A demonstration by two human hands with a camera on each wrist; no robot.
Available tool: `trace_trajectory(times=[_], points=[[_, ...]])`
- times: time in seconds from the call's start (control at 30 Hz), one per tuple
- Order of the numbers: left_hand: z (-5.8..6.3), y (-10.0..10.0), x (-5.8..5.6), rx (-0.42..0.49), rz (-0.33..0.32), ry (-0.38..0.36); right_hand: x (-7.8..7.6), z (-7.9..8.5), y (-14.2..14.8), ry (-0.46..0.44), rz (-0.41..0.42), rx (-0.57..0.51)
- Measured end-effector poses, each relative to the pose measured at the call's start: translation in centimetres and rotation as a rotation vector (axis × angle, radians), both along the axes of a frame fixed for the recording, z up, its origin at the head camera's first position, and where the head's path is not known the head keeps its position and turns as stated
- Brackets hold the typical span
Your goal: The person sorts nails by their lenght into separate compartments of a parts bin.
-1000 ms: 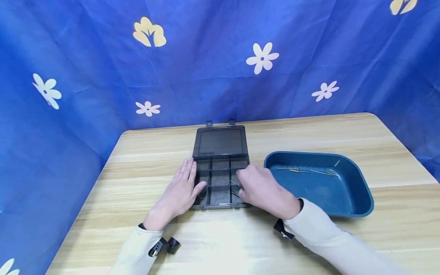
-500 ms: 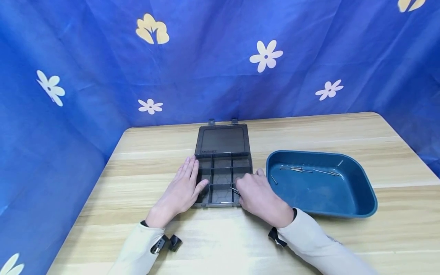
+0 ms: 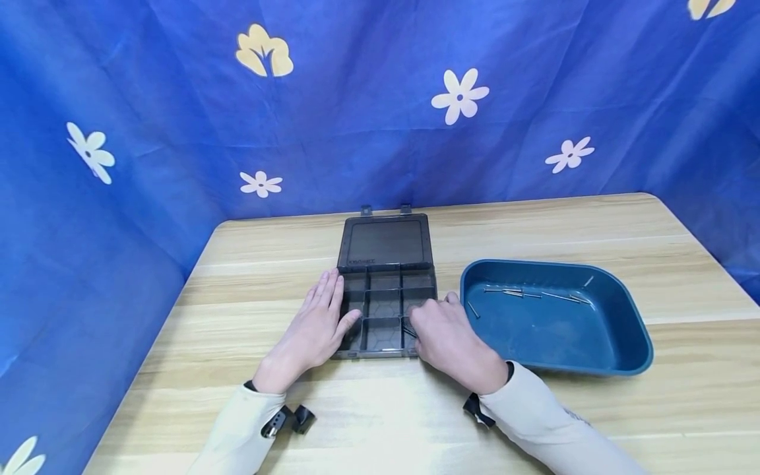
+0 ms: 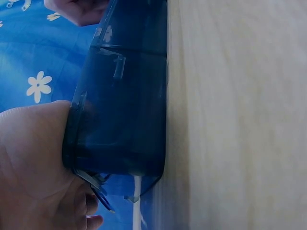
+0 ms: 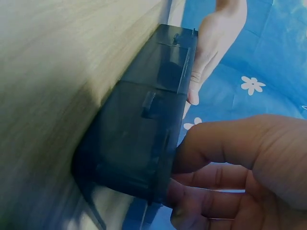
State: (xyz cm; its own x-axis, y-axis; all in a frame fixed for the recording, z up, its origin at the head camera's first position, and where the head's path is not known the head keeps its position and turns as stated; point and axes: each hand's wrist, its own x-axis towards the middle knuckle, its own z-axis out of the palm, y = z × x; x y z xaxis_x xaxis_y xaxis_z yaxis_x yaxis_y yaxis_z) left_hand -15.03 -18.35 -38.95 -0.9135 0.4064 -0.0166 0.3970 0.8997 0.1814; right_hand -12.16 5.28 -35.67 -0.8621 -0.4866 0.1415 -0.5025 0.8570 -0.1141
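Observation:
A dark translucent compartment box (image 3: 382, 303) lies with its lid (image 3: 388, 241) folded back. My left hand (image 3: 309, 326) rests flat along the left side of the box, fingers straight, with the thumb over the front left compartment. Over the front right compartment, my right hand (image 3: 448, 336) has its fingers bent down inside the wall. Thin dark nails (image 3: 410, 331) show in that compartment beside the fingertips. In the right wrist view the thumb and fingers (image 5: 211, 148) curl at the box wall (image 5: 134, 129); whatever is between the fingertips is hidden.
A blue plastic tray (image 3: 558, 369) stands to the right of the box, close to my right hand. Several thin metal nails (image 3: 513, 293) lie scattered in it. A blue flowered curtain (image 3: 356, 132) hangs behind the wooden table (image 3: 237, 277).
My right hand has sunk slightly toward the front right compartment. The nail that stuck out from its fingers earlier no longer shows there. My left hand stays in place on the box.

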Motion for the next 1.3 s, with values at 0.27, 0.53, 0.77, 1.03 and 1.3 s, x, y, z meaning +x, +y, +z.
trace_trajectory(times=[0.27,0.53,0.77,1.03,1.3], points=[[0.1,0.1,0.0,0.009,-0.001,0.011,0.0,1.3,0.7,0.006,0.005,-0.067],[0.0,0.1,-0.1,0.014,0.004,0.0,-0.7,2.2,1.5,-0.007,0.003,-0.057],[0.0,0.1,-0.2,0.021,0.004,0.001,-1.0,3.8,3.0,-0.008,0.019,-0.039],[0.2,0.2,-0.4,0.024,0.011,-0.014,-2.4,8.1,6.5,0.007,0.076,0.023],[0.3,0.4,-0.4,0.025,0.017,-0.035,-4.6,8.7,11.2,-0.118,0.084,0.05]])
